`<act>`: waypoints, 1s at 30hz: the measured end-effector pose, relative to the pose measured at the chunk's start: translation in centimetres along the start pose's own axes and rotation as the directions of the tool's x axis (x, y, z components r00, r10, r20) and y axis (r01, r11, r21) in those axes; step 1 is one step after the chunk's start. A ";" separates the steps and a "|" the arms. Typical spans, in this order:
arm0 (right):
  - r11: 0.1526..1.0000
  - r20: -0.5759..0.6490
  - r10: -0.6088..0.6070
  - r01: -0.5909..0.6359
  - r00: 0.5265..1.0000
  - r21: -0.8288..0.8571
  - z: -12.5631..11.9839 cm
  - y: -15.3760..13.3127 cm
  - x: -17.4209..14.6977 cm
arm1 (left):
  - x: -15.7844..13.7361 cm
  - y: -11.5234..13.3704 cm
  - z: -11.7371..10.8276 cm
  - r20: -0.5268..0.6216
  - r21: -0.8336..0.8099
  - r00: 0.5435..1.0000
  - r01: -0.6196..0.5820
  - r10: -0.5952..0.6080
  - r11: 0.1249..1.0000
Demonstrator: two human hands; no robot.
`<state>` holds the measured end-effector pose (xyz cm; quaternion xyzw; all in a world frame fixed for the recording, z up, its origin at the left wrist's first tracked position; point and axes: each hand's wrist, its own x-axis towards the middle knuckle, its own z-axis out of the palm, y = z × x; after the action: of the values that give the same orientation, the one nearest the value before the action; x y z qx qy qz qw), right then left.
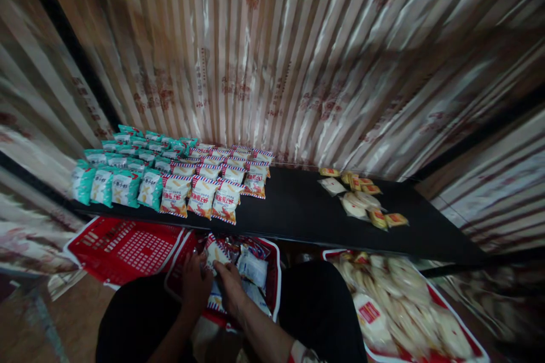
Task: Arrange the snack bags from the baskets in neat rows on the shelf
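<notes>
Both arms reach forward and down between spread knees, left knee (131, 317) and right knee (319, 306); left forearm (174, 329) slants inward, left hand (196, 281) upright, fingers bent, grip unclear; right forearm (264, 326) crosses diagonally from lower right; right hand (231, 285) back uppermost, thumb extended leftward; hands close together.

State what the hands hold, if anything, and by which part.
A white snack packet, apparently near its lower end, between the left hand and right hand.
</notes>
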<state>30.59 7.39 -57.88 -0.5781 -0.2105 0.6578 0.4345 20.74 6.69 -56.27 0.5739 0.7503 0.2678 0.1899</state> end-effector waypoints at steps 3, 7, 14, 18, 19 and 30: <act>0.995 -0.036 0.083 -0.082 0.996 0.050 -0.7 -1.6 -2.2 | -0.6 0.7 -1.2 0.054 -0.200 0.999 0.007 0.004 0.980; 0.996 0.009 -0.041 0.040 0.999 0.076 -2.3 -4.5 -4.4 | -1.2 2.4 -2.5 0.091 -0.390 0.995 0.000 0.039 0.921; 0.973 -0.004 -0.213 0.212 0.977 0.088 -5.6 -8.7 -4.6 | -1.5 5.6 -2.6 0.198 -0.498 0.974 0.006 0.107 0.867; 0.965 0.010 -0.251 0.250 0.968 0.081 -6.8 -10.7 -4.9 | -1.4 6.5 -1.6 0.295 -0.557 0.941 0.028 0.166 0.830; 0.965 0.011 -0.255 0.254 0.967 0.070 -7.1 -11.1 -5.2 | -1.3 6.7 -1.3 0.296 -0.591 0.939 0.036 0.175 0.806; 0.949 0.196 -0.315 0.312 0.929 0.049 -9.9 -13.4 -6.6 | -0.3 11.3 -0.5 0.208 -0.578 0.962 -0.027 0.180 0.816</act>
<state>44.04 6.88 -46.05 -0.4637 -0.3375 0.6369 0.5152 29.14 8.61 -48.89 0.5603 0.5728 0.4142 0.4317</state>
